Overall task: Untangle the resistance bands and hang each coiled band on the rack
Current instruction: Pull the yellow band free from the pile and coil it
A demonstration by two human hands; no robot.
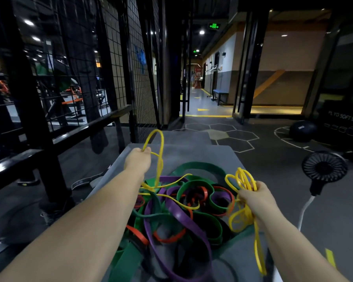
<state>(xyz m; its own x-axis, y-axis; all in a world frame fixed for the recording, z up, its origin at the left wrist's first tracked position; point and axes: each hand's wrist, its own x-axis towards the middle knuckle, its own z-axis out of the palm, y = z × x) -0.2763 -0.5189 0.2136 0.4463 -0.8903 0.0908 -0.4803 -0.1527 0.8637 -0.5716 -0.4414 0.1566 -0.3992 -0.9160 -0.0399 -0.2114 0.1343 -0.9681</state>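
The left hand point(138, 159) is raised above the left side of the grey counter point(181, 153). Its fingers are curled and pinch a thin yellow band point(162, 145), which stands up in a narrow loop above the fist. From there the band drops to the tangle below. The right hand point(253, 195) is over the counter's right edge, fist closed round a bunch of yellow loops point(242, 178). Some coils fan out above the fist. More hang under it, and one long strand trails down past the forearm towards the near right corner. Whether both hands hold the same band cannot be told.

Between the forearms, a knotted pile of bands covers the near half of the counter and runs out of view at its near edge. Wide green bands point(200, 165), purple bands point(181, 216), thinner red bands point(139, 235) and some black ones are threaded through one another. Yellow strands cross the top of the heap. The far half of the counter shows bare grey padding.

On the floor to the right of the counter stands a small black fan point(324, 167) with a white cable. Beyond it are a dark medicine ball point(302, 130) and a black soft box point(342, 123). To the left rises a black frame with wire-grid panels point(73, 58).
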